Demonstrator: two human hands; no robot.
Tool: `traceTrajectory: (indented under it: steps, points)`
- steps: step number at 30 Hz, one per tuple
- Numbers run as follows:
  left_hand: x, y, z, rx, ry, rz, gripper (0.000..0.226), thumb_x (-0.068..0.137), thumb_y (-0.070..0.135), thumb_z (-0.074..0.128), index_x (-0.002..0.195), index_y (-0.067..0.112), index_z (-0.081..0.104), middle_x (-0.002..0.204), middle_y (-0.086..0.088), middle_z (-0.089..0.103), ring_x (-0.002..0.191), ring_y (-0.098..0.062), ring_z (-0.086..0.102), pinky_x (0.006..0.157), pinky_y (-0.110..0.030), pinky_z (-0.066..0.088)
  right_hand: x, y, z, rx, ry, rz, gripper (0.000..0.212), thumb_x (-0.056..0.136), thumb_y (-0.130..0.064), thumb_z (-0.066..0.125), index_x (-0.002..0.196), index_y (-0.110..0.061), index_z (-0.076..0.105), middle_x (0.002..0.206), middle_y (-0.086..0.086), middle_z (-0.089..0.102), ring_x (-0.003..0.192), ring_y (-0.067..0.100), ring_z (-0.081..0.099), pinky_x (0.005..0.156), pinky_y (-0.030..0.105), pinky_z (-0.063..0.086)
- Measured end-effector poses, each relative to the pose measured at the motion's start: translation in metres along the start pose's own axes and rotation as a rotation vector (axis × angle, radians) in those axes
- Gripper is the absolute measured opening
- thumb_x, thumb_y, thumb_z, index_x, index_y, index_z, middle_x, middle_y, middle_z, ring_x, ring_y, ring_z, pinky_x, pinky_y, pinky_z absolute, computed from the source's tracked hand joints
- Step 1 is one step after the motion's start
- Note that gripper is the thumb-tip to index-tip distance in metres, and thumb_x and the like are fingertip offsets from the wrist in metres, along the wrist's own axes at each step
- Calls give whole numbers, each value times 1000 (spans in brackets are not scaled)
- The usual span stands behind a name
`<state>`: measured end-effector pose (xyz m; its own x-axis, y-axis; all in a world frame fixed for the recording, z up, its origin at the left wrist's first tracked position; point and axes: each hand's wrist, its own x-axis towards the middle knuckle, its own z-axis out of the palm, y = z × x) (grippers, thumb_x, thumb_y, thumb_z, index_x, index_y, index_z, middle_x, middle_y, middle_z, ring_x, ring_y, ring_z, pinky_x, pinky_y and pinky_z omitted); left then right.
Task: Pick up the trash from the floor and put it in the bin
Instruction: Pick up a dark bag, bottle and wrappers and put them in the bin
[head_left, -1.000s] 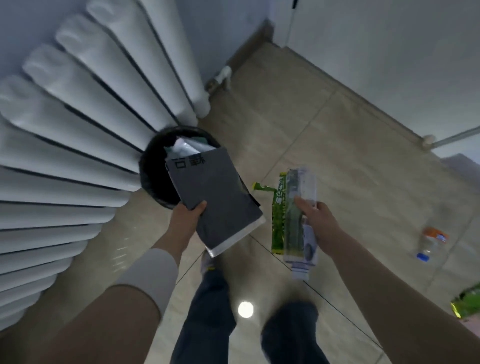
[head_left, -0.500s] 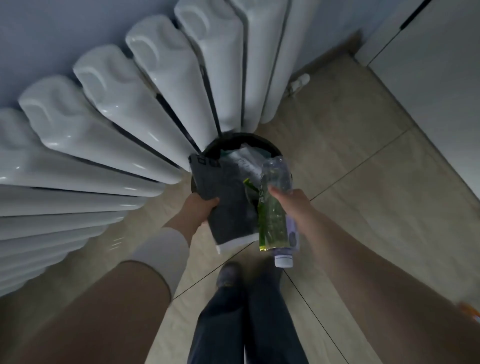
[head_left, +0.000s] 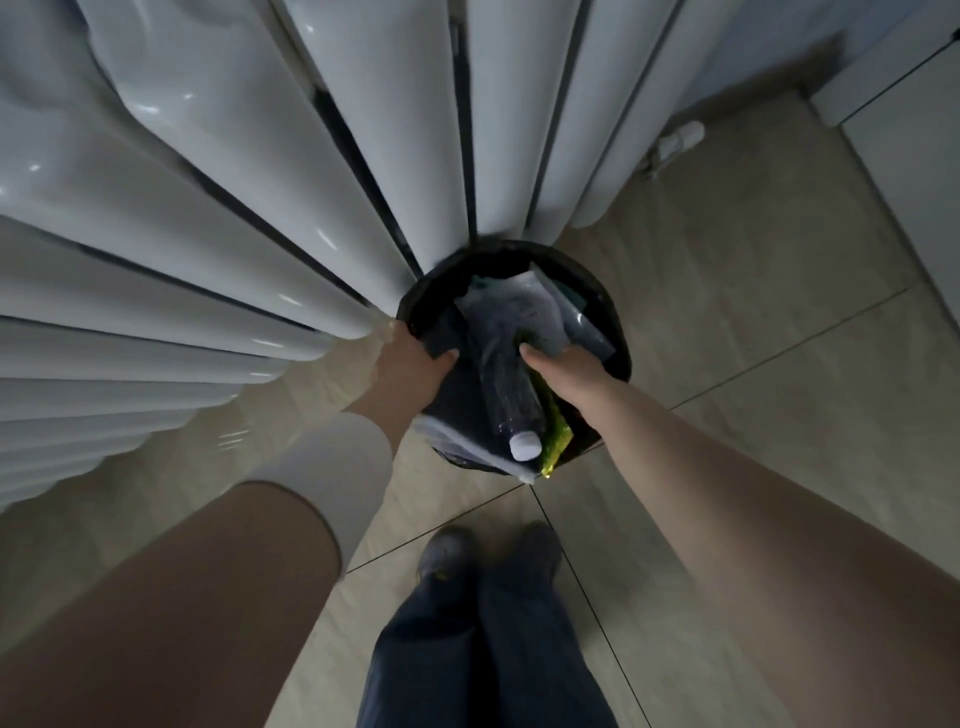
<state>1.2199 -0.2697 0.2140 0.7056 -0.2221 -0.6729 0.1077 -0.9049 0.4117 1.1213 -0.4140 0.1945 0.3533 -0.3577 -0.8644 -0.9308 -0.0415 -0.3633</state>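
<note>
A round black bin stands on the tiled floor against the radiator. My left hand grips a dark grey flat packet held over the bin's left side. My right hand holds a clear plastic bottle with a white cap pointing toward me, together with a green wrapper. Both hands are directly above the bin's opening. Silvery plastic packaging lies inside the bin.
A white column radiator fills the left and top of the view, right behind the bin. A white pipe fitting sits on the floor at the upper right. My shoes stand just in front of the bin.
I have moved closer to the bin. Both hands travelled forward with the packet, bottle and wrapper and are now over the bin's opening.
</note>
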Motion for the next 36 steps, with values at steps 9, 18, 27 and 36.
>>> traceTrajectory:
  steps: [9,18,27,36]
  points:
    - [-52,23,-12,842,89,511,51,89,35,52,133,14,39,137,-11,46,126,-31,42,101,-40,34,-75,18,-22,-785,337,-349,55,90,-39,50,136,-12,36,136,13,47,123,32,46,98,44,41]
    - [-145,48,13,1121,114,887,37,89,20,43,125,12,41,134,-12,47,126,-31,40,105,-42,31,-174,106,-33,-860,534,-227,51,91,-25,46,138,-9,32,147,14,34,139,30,26,112,52,21]
    - [-289,74,113,1145,8,1147,43,91,18,43,132,13,36,140,-12,41,130,-31,35,109,-44,25,-289,277,-49,-560,702,35,54,94,-26,42,143,-13,26,152,11,29,144,27,18,115,53,13]
    - [-444,78,290,1233,-93,1309,50,86,18,45,135,16,37,147,-8,38,138,-26,28,111,-40,20,-375,510,-31,-239,740,261,52,92,-23,43,141,-13,31,151,11,31,144,27,18,114,52,14]
